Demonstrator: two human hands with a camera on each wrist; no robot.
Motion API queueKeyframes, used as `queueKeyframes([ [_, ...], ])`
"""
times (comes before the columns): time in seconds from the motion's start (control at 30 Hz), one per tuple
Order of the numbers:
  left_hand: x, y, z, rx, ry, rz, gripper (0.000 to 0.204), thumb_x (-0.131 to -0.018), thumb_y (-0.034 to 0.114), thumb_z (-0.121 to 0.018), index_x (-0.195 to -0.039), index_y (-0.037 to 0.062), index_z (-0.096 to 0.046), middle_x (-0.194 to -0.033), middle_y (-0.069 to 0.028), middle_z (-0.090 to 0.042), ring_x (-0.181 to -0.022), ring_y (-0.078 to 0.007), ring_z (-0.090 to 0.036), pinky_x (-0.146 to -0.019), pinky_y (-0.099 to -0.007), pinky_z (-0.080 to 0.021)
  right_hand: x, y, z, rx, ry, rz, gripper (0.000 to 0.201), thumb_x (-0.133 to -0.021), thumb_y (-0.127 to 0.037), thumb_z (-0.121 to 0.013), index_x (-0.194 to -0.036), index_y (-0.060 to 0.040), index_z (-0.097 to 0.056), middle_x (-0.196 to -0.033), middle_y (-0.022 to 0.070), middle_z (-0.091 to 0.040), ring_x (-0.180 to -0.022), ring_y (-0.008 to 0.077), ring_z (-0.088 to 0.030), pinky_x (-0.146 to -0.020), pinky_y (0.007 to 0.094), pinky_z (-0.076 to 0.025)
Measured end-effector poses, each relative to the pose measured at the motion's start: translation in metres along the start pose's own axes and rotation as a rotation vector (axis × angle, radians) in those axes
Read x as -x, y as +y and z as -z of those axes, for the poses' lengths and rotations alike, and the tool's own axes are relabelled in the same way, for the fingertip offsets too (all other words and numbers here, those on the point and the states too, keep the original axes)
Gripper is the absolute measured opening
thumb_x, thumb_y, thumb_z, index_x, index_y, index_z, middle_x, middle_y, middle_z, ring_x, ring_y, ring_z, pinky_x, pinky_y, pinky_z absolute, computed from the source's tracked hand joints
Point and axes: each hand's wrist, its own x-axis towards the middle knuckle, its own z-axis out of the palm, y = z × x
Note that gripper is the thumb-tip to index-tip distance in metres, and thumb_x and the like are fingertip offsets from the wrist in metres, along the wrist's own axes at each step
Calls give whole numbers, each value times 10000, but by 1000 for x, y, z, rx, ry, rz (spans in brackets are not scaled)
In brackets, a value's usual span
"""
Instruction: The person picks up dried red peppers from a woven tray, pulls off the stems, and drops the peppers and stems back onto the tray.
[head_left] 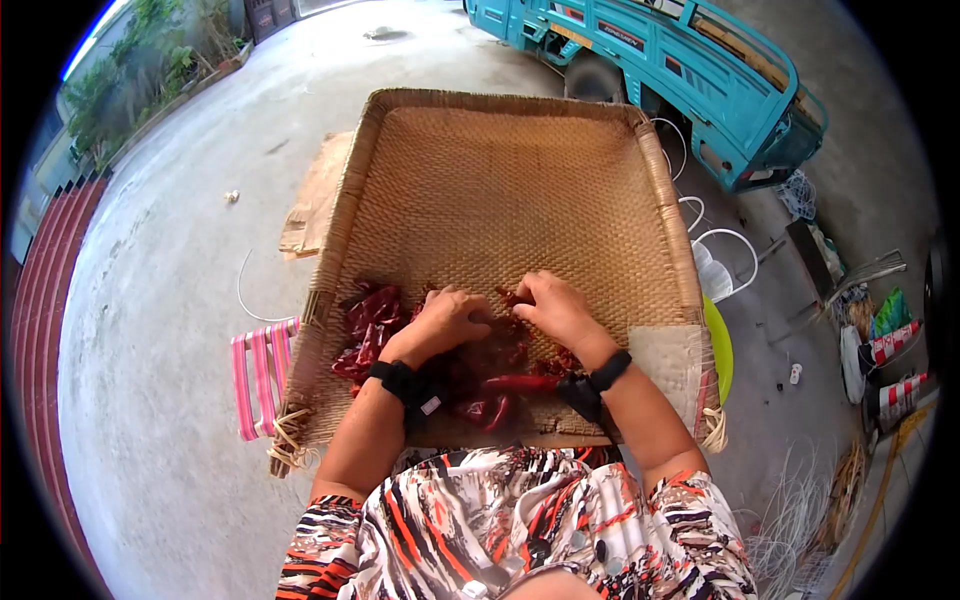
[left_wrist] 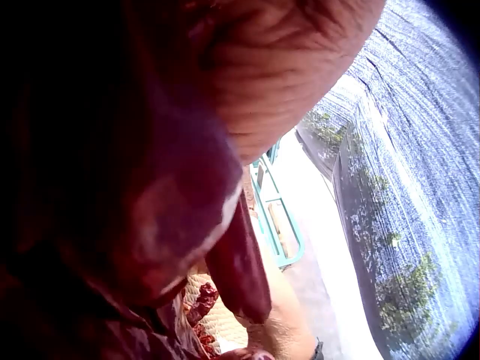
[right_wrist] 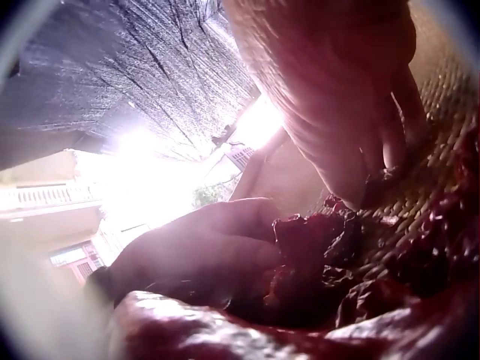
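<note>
Dried red chili peppers (head_left: 372, 318) lie heaped at the near left of a large woven tray (head_left: 510, 190). Among them, my left hand (head_left: 450, 318) has its fingers curled on crumpled chili peppers (right_wrist: 315, 240), seen at its fingertips in the right wrist view. Beside it, my right hand (head_left: 555, 308) pinches a small dried chili pepper (head_left: 508, 296) between thumb and fingers, low over the weave. A longer, smoother chili pepper (head_left: 520, 383) lies between the wrists. In the left wrist view a glossy chili pepper (left_wrist: 240, 270) hangs close to the lens, and the left fingertips are hidden.
The tray's raised rim (head_left: 335, 215) runs round its far and side edges. A pink striped stool (head_left: 262, 375) stands at left, by a flat board (head_left: 318, 195). A lime-green basin (head_left: 718, 355) and white bucket (head_left: 712, 270) sit at right, beyond them a teal cargo vehicle (head_left: 690, 75).
</note>
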Motion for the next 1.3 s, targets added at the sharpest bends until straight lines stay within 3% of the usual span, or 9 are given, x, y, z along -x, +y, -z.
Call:
queueKeyframes([
  [0.23,-3,6,4,193,94,-145,176,-799,134,-711,-927,34,-644,-856,-109,-649,-805,-243,-629,-717,-353,-500,0,7,0,-161,-118,-75,212,-796,-145,-657,-986,-74,-598,-967,138,-664,-943,285,-645,-815,389,-494],
  [0.37,-1,22,14,413,127,-86,123,-855,105,-670,-924,10,-632,-853,-83,-648,-768,-159,-624,-671,-309,-508,-3,25,-11,-502,-92,-43,245,-822,-93,-628,-1057,-31,-596,-930,94,-667,-902,214,-643,-792,341,-501],
  [0.47,-4,20,10,506,239,-97,157,-836,92,-666,-965,7,-638,-829,-119,-671,-771,-195,-675,-684,-326,-537,2,15,5,-894,-85,-175,198,-861,-77,-616,-1042,0,-591,-869,15,-632,-777,123,-590,-718,272,-500],
  [0.53,-1,27,16,619,210,28,157,-847,92,-657,-977,9,-628,-811,-102,-661,-746,-170,-665,-670,-321,-538,8,17,14,-1102,-67,-208,162,-875,-78,-616,-1027,-26,-593,-858,10,-627,-732,102,-583,-689,244,-496],
  [0.73,-5,11,7,640,189,-14,144,-870,93,-630,-992,17,-617,-774,-71,-637,-696,-131,-621,-640,-298,-521,37,28,45,-1597,117,-291,135,-904,-88,-632,-1027,-75,-581,-821,-1,-624,-685,67,-597,-616,233,-564],
  [0.87,-5,17,9,506,145,-6,132,-869,92,-620,-973,11,-618,-746,-77,-628,-684,-148,-611,-639,-308,-500,55,52,58,-1643,275,-340,157,-899,-92,-647,-1046,-90,-589,-828,-1,-637,-660,75,-610,-579,237,-563],
  [1.07,-5,14,6,519,143,-32,161,-871,116,-622,-979,-2,-610,-752,-92,-629,-700,-170,-606,-661,-326,-491,72,70,77,-1108,547,-207,144,-895,-68,-637,-1030,-58,-588,-825,7,-618,-691,68,-576,-626,197,-480],
  [1.17,-7,4,2,499,139,-67,134,-913,121,-605,-960,-3,-593,-769,-40,-629,-708,-105,-583,-659,-269,-491,81,104,97,-635,852,-208,152,-897,-74,-621,-1044,-41,-594,-854,21,-626,-783,78,-571,-700,229,-471],
  [1.3,-5,12,5,566,164,-46,159,-881,124,-617,-976,-3,-607,-749,-87,-624,-694,-163,-605,-659,-315,-494,102,112,131,-19,994,-534,245,-859,-136,-634,-1079,-38,-590,-981,105,-658,-885,236,-628,-799,349,-487],
])
